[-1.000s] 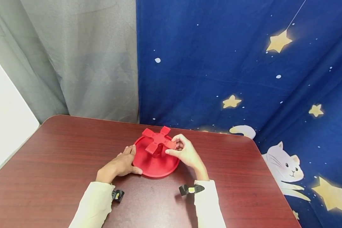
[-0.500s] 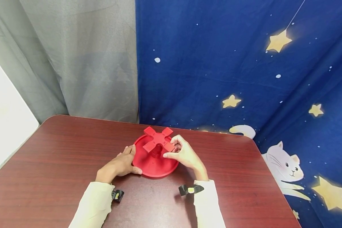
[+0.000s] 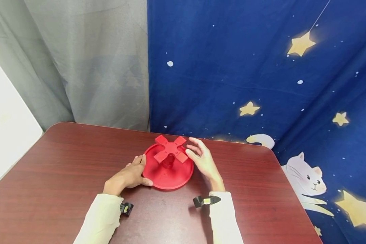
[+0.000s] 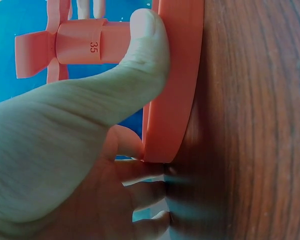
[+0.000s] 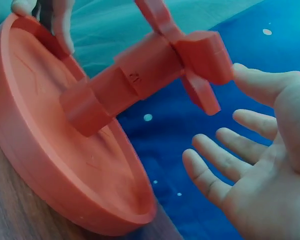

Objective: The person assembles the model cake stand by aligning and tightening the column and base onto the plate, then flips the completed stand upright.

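A red dish-shaped base (image 3: 170, 183) with a raised rim sits on the table. From its middle rises a red post (image 5: 135, 75), marked 35 in the left wrist view, topped by a four-armed red cross (image 3: 170, 148). My left hand (image 3: 131, 173) holds the near left rim, thumb (image 4: 145, 45) over the edge and the other fingers around the outer side. At the right of the cross is my right hand (image 3: 202, 161), its fingers loosely spread. In the right wrist view its thumb tip (image 5: 240, 73) is right at the end of one arm of the cross.
The table (image 3: 79, 162) is dark reddish wood, with its far edge just behind the base. A grey curtain (image 3: 106, 67) and a blue star-patterned curtain (image 3: 207, 74) hang beyond it. Black cameras are worn at both wrists.
The cross has turned a little clockwise as seen from above. My right hand has let go of its arm, spreading the fingers and shifting slightly away. The left hand stays on the rim.
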`<state>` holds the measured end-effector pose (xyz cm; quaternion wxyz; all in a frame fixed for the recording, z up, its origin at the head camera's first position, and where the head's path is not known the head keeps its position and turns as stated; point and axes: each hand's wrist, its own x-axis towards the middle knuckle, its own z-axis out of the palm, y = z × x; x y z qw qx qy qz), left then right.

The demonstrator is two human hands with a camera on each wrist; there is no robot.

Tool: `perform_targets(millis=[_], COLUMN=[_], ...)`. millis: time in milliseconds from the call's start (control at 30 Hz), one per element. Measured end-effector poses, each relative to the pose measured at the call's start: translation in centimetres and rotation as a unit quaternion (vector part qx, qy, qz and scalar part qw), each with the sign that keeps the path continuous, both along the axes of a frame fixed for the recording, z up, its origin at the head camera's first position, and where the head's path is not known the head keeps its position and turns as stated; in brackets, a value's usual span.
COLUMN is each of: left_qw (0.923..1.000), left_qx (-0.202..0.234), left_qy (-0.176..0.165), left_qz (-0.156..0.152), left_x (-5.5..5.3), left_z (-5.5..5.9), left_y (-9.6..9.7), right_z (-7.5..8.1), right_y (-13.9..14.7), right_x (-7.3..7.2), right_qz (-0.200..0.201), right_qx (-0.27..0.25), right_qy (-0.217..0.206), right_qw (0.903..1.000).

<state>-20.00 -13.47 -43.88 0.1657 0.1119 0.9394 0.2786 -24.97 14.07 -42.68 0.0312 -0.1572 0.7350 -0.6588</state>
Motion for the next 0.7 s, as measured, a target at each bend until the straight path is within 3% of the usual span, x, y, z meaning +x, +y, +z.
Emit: perform_targets(millis=[200,400,567,700], left_qw=[1.0000,1.0000,1.0000,1.0000], left_qx=[-0.003,-0.001,-0.002,-0.004], left_qy=[0.006,0.002,0.005,0.006], left_qz=[-0.002,-0.002,-0.001,0.000], left_x=[0.1,0.2,0.2,0.2], left_z=[-0.1,-0.1,-0.1,0.0], left_y=[0.0,0.0,0.0,-0.1], right_z=[0.0,0.5,0.7,0.7], right_y=[0.0,-0.1,-0.5,-0.8], right_x=[-1.9,-3.5,-4.0,-4.0], right_qz=[0.043,0.099,0.123,0.119], right_qx=[-0.012,0.024,0.029,0.023], right_qy=[0.005,-0.002,0.003,0.006], right_qw=[0.9990,0.9948,0.9920,0.9926])
